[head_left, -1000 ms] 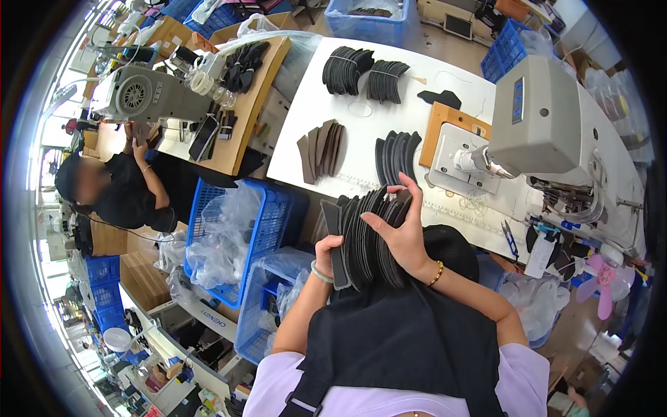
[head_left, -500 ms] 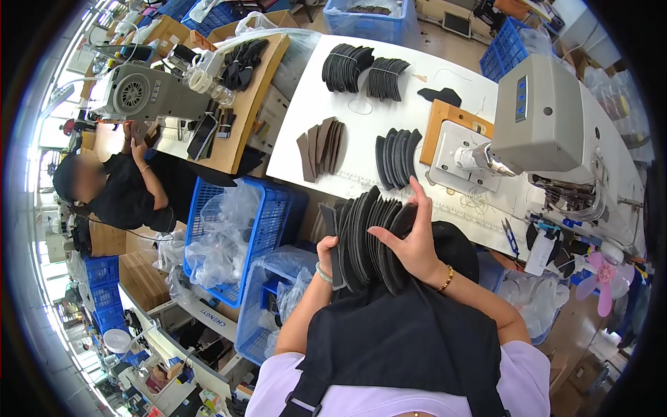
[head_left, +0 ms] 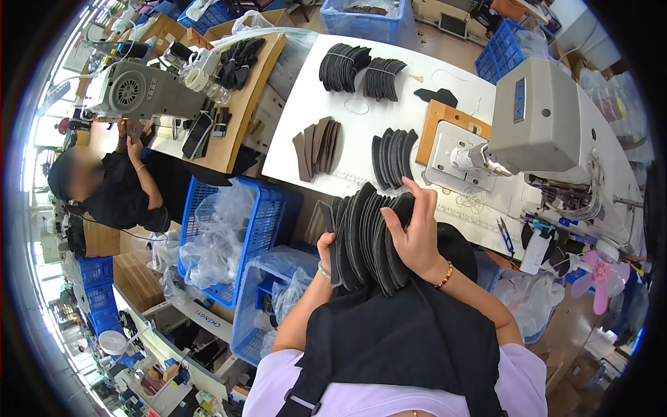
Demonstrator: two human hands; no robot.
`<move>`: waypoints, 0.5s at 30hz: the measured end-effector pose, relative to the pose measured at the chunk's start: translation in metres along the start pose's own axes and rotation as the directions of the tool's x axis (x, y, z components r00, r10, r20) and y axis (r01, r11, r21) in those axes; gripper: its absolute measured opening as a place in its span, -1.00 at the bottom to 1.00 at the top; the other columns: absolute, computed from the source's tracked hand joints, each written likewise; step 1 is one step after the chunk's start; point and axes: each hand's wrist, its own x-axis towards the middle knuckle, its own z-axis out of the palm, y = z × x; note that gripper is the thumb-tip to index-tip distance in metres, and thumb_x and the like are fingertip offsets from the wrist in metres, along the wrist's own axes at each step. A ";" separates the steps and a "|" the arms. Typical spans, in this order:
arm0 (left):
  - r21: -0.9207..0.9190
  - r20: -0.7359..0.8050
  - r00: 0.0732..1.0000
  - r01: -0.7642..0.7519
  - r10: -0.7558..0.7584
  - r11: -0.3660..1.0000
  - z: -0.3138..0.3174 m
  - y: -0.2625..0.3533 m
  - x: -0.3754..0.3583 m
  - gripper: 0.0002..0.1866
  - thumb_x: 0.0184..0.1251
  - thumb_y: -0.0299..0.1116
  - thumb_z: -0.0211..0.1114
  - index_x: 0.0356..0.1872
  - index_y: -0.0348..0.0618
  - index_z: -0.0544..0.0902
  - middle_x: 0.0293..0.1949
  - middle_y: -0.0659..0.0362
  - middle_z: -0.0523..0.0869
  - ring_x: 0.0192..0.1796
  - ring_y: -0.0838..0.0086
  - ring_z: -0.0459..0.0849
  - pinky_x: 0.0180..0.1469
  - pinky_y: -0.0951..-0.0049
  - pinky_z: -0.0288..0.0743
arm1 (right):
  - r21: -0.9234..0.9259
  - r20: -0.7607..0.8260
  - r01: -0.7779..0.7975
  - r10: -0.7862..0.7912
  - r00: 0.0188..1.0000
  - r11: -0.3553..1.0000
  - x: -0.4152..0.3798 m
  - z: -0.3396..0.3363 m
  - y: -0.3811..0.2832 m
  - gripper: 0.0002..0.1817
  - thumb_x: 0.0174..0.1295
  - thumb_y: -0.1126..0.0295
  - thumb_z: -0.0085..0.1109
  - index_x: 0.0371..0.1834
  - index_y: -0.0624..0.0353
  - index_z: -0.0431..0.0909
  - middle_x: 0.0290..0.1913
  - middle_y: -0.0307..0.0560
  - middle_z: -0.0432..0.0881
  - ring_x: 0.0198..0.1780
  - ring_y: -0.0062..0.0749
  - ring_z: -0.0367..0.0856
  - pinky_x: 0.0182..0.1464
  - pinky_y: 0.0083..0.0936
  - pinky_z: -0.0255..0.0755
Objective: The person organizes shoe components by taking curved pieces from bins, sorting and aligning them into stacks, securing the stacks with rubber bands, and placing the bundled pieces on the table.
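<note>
A thick stack of curved black pieces (head_left: 361, 240) is gripped between my two hands, above the lap of the black apron. My left hand (head_left: 326, 251) closes on its left end, the fingers mostly hidden behind the pieces. On the right end lies my right hand (head_left: 420, 240), thumb on the near face and index finger along the far edge. Just beyond my right fingertips, a smaller fanned row of dark curved pieces (head_left: 394, 158) rests on the white table (head_left: 285, 156). Brown curved pieces (head_left: 317, 149) lie fanned to the left of that row.
Two tied bundles, a larger one (head_left: 344, 67) and a smaller one (head_left: 383, 78), lie farther back. A sewing machine (head_left: 535, 118) stands at right, near blue-handled snips (head_left: 505, 236). Blue crates (head_left: 260, 243) with plastic bags are at left. A co-worker (head_left: 114, 187) sits at another machine.
My right thumb has shifted right and up across the stack's face, and the right hand sits more upright against its end. The whole view has slid slightly left.
</note>
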 end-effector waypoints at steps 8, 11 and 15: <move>0.012 -0.007 0.998 0.065 -0.065 0.998 0.021 0.003 -0.007 -0.17 -0.06 -0.13 0.21 0.31 -0.28 0.24 0.24 -0.14 0.39 0.25 0.08 0.42 0.34 0.12 0.22 | 0.459 0.294 -0.433 0.327 0.898 0.776 -0.017 -0.026 -0.013 -0.16 0.05 0.46 0.36 0.35 0.29 0.02 -0.40 -0.21 0.42 -0.46 -0.71 0.38 -0.45 -0.71 0.30; 0.071 -0.024 0.998 0.065 -0.063 0.995 0.020 0.004 -0.012 -0.19 -0.06 -0.16 0.18 0.30 -0.31 0.26 0.22 -0.15 0.41 0.22 0.06 0.45 0.30 0.12 0.29 | 0.660 0.369 -0.540 0.401 0.838 0.522 -0.021 -0.033 -0.012 -0.13 0.08 0.47 0.34 0.39 0.28 -0.04 -0.32 -0.19 0.49 -0.32 -0.69 0.46 -0.32 -0.73 0.38; 0.144 -0.046 0.995 0.097 -0.091 0.985 0.016 0.003 -0.019 -0.22 -0.04 -0.15 0.16 0.26 -0.34 0.29 0.19 -0.16 0.45 0.18 0.07 0.50 0.27 0.13 0.33 | 0.503 0.504 -0.594 0.346 0.791 0.628 -0.017 -0.048 0.000 -0.19 0.14 0.44 0.28 0.38 0.33 -0.03 -0.24 -0.16 0.52 -0.22 -0.64 0.49 -0.15 -0.70 0.42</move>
